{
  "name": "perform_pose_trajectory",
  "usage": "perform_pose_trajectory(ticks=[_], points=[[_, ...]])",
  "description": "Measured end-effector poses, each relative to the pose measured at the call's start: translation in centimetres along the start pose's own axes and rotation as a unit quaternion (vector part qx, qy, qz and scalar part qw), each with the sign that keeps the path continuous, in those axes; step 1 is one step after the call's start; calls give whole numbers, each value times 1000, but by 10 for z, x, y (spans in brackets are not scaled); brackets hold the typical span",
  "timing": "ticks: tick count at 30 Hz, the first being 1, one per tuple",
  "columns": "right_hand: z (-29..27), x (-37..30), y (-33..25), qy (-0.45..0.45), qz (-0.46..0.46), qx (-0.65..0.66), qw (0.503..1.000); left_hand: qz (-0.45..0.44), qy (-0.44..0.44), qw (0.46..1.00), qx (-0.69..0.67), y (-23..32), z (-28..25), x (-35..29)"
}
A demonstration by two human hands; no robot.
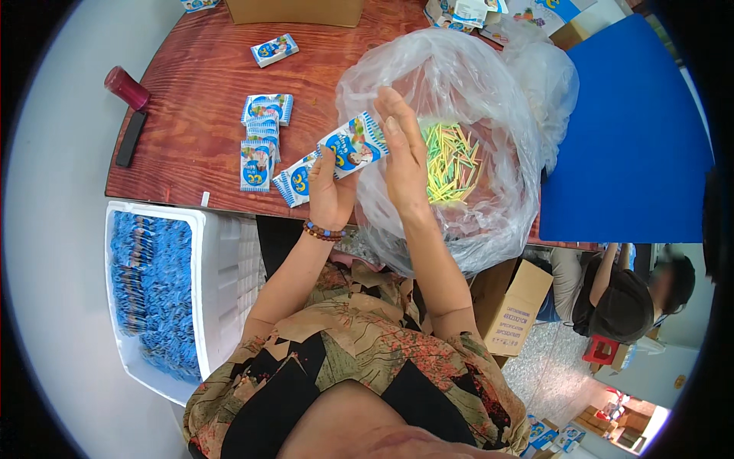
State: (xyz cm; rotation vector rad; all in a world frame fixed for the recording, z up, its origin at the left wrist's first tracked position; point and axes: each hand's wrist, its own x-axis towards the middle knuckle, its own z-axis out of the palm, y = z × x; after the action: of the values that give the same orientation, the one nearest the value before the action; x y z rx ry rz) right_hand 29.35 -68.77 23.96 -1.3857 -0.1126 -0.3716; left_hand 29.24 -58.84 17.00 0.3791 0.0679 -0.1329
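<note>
A blue-and-white printed sachet (pixel 354 145) is spanning between the hands, above the bench (pixel 195 115) near its front edge, its long axis slanting from near left to far right. The left hand (pixel 332 197) is pinching its near-left end; a second sachet (pixel 293 186) is showing beside that hand. The right hand (pixel 404 161) is standing at the far-right end, fingers extending; whether it is gripping, I cannot tell. Overlapping sachets (pixel 255 164) are lying leftward; a clear plastic bag (pixel 478 73) with thin yellow-green sticks (pixel 451 164) is sitting rightward.

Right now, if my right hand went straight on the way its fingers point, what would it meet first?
Your right hand would probably meet the clear bag first; depth is unclear.
</note>
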Motion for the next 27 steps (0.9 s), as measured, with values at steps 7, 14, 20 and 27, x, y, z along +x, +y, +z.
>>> perform_pose_trajectory(ticks=[7, 14, 20, 27], points=[[-3, 14, -11, -154, -3, -115, 981, -2, -26, 998, -60, 8, -19, 9], [1, 28, 4, -215, -27, -278, 936, -1, -54, 996, -74, 29, -17, 8], [33, 32, 11, -257, 47, -316, 912, 67, 36, 996, 38, 52, -34, 5], [89, 50, 66, -300, 68, -315, 898, 218, 173, 941, 191, 95, -55, -9]])
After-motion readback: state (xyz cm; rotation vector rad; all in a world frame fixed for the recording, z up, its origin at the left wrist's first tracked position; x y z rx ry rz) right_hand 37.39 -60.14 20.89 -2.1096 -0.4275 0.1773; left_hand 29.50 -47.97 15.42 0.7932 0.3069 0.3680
